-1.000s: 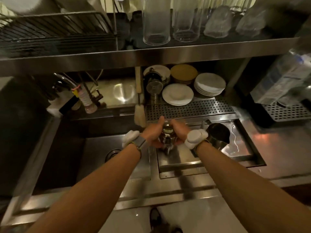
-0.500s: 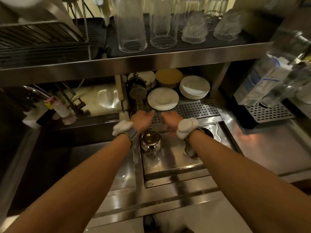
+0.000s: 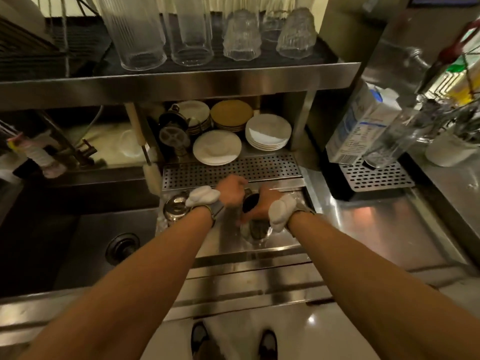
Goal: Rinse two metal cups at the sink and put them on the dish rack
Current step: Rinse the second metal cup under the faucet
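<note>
Steel counter (image 3: pixel 384 229) carries cup (image 3: pixel 175 207), carton (image 3: pixel 361 126).

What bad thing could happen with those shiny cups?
The dark-mouthed cup sits between both wet-looking hands, the right hand wrapped on it and the left hand beside it, so it might slip and clang into the rinse tray. The other cup stands close by the left wrist, so an arm could knock it over.

steel shelf (image 3: pixel 181 81) | glasses (image 3: pixel 192 35) | plates (image 3: pixel 267 131) | pale floor (image 3: pixel 324 333) | dim light
</note>
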`<action>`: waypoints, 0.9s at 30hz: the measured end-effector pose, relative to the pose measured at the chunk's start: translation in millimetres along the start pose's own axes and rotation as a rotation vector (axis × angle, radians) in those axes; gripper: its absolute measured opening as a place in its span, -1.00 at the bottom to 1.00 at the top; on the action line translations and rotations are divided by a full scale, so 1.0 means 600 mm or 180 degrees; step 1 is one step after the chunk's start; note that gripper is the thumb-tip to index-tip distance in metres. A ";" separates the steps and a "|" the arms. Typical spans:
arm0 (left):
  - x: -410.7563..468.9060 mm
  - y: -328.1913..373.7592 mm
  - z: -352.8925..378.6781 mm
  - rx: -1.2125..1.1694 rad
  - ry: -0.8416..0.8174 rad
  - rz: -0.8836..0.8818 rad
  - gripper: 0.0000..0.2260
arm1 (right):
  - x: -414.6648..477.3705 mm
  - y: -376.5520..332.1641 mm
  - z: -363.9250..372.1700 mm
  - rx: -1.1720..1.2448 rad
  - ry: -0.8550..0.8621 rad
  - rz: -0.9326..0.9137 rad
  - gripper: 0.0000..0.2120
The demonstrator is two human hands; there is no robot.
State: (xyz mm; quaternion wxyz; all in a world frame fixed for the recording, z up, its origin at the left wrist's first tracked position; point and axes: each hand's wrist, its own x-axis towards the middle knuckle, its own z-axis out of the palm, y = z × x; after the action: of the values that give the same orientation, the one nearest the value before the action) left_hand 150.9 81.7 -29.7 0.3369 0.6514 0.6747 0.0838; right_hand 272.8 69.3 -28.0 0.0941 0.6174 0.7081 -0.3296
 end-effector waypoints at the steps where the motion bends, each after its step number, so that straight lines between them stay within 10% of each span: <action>1: -0.002 -0.001 0.004 -0.0018 0.0001 -0.0031 -0.68 | 0.006 0.000 0.012 -0.0200 -0.0043 -0.0041 -0.35; 4: -0.020 -0.003 -0.001 -0.0071 0.0032 -0.0013 -0.67 | -0.001 0.002 0.010 -0.0344 0.0161 -0.0269 -0.74; 9: -0.056 -0.013 -0.050 -0.0212 0.0430 0.0106 -0.52 | -0.034 -0.021 -0.065 0.0158 0.0621 -0.0537 -0.25; 16: -0.121 -0.033 -0.160 -0.0302 0.1528 -0.0245 -0.62 | -0.087 -0.156 -0.113 0.0200 0.0956 -0.1494 -0.41; 27: -0.279 -0.317 -0.313 -0.0514 0.1759 -0.1273 -0.72 | -0.079 -0.464 0.059 0.0660 0.0738 -0.1690 -0.15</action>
State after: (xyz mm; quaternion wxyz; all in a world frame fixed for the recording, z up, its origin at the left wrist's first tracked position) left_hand -123.9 -39.8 65.7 0.2017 0.4303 0.8458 0.2424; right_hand 13.0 4.2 68.1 -0.1402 0.4506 0.8132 -0.3406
